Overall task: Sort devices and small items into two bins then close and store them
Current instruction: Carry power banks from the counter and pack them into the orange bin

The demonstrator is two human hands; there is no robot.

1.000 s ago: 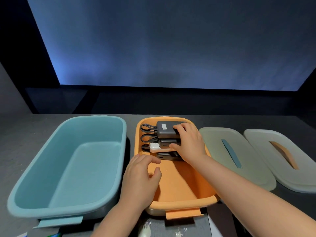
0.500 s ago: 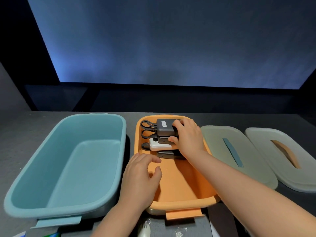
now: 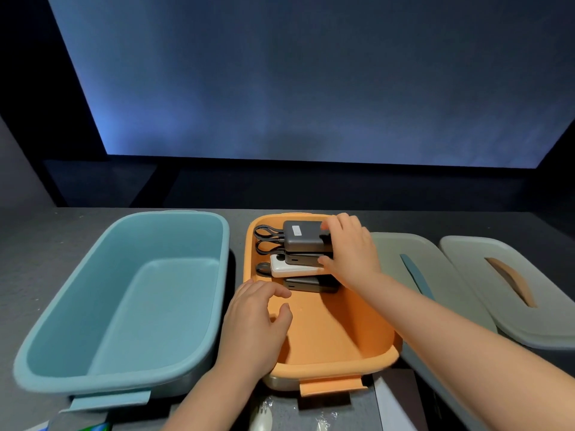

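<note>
4 power banks [image 3: 303,255] sit stacked at the far end of the orange bin [image 3: 329,334], and the right hand [image 3: 351,248] grips the dark ones, fingers curled round. The left hand [image 3: 253,321] rests on the bin's left rim, fingers loosely bent (holding nothing). The blue bin [image 3: 124,306] lies beside it.

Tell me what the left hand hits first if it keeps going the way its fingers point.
Probably the lowest dark power bank, just beyond the left hand; depth is unclear.
</note>
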